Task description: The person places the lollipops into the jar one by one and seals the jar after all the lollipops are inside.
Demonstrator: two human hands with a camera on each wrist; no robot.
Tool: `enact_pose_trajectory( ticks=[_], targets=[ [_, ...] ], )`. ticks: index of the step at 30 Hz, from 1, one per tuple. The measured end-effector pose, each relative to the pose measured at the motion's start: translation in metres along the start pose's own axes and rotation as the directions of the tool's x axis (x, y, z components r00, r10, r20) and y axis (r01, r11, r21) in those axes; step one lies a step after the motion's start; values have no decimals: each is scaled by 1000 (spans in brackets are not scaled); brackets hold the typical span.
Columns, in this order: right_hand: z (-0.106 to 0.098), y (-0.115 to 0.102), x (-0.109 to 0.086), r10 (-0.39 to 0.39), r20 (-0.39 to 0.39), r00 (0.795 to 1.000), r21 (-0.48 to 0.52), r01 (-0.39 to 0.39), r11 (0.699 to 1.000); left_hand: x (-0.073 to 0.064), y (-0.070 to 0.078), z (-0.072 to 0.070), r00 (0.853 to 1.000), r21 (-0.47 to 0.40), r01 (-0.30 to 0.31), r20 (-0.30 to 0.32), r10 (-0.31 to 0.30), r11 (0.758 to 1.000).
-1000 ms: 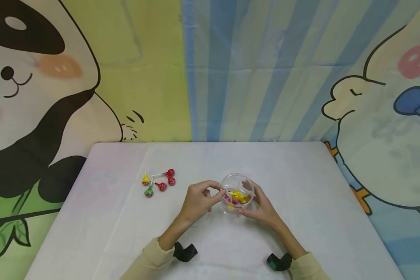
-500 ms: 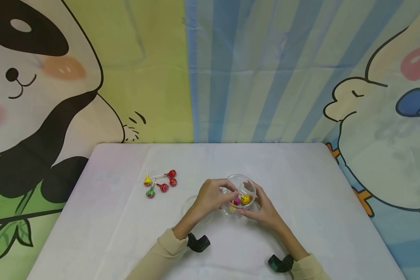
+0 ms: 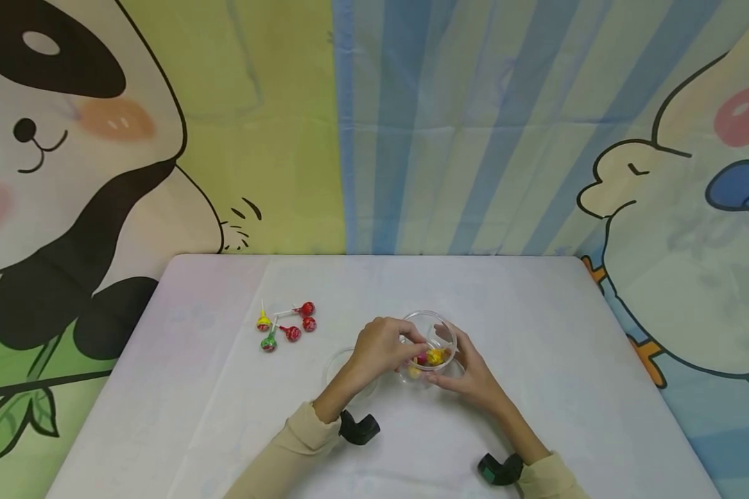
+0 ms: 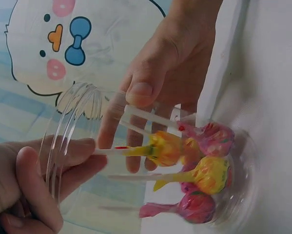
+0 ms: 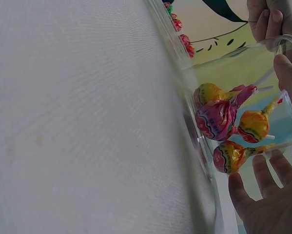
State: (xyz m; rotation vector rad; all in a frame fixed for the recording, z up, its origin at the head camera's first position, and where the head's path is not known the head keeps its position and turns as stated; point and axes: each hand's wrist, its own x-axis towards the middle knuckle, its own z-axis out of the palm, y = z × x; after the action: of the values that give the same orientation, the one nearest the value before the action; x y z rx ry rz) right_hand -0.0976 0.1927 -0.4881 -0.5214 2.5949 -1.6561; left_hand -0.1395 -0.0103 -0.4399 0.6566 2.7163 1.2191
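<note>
A clear plastic jar (image 3: pixel 415 378) stands on the table with several wrapped lollipops inside, yellow and pink. My right hand (image 3: pixel 465 364) holds the jar from its right side, thumb in front and fingers spread around the wall. Through the jar's mouth reach the fingertips of my left hand (image 3: pixel 387 346). In the left wrist view they pinch the white stick of an orange-yellow lollipop (image 4: pixel 164 148), which is inside the jar. A yellow lollipop (image 4: pixel 211 174) and a pink lollipop (image 4: pixel 197 207) sit near the jar's bottom.
Left of the jar, several lollipops lie loose on the white table (image 3: pixel 225 416), among them a green one (image 3: pixel 268 343), a yellow one (image 3: pixel 263 321) and a red one (image 3: pixel 293 334). A clear round lid (image 3: pixel 331 364) lies partly under my left forearm. A patterned cloth hangs behind.
My left hand has moved right from the jar's rim, and its fingertips are now inside the mouth. The right hand keeps its hold on the jar. The loose lollipops lie as before.
</note>
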Motion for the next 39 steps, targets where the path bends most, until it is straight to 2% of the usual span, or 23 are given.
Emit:
enact_pose_trajectory(
  ticks=[5,8,14,19,22,25,27,29,32,33,35,39],
  targets=[
    [-1,-2,1,3,0,1000,-2,-3,1000,5,10,-3,998,191,14,56,-25,981],
    [-1,-2,1,4,-2,1000,-5,-4,1000,7,15,-4,994,257,38,88,-62,966],
    [-2,-3,0,-1,-10,1000,-18,0,1000,8,20,-4,990,284,63,100,-95,957],
    [-3,-1,0,-15,-15,1000,-24,14,1000,7,22,-5,988,290,54,122,-93,956],
    [-2,-1,0,-21,-14,1000,-18,21,1000,4,20,-5,990,295,47,110,-83,954],
    [0,-1,0,-26,-14,1000,-15,26,1000,-6,15,-7,998,273,13,61,-31,962],
    [2,-2,0,-29,-15,999,-15,29,999,-16,8,-10,998,241,-56,-11,60,969],
    [3,-1,0,-30,-16,999,-19,29,999,-29,0,-18,984,208,-130,-97,152,969],
    [4,-1,1,-23,-14,1000,-21,23,1000,-51,-18,-35,940,185,-203,-239,244,962],
    [4,-1,1,-16,-14,1000,-22,16,1000,-59,-25,-41,929,185,-204,-273,250,961],
    [4,-1,1,-2,-15,1000,-21,2,1000,-73,-43,-54,919,185,-175,-321,228,967],
    [3,-4,1,22,-15,1000,-22,-23,1000,-96,-88,-74,921,205,-57,-367,131,977]
  ],
)
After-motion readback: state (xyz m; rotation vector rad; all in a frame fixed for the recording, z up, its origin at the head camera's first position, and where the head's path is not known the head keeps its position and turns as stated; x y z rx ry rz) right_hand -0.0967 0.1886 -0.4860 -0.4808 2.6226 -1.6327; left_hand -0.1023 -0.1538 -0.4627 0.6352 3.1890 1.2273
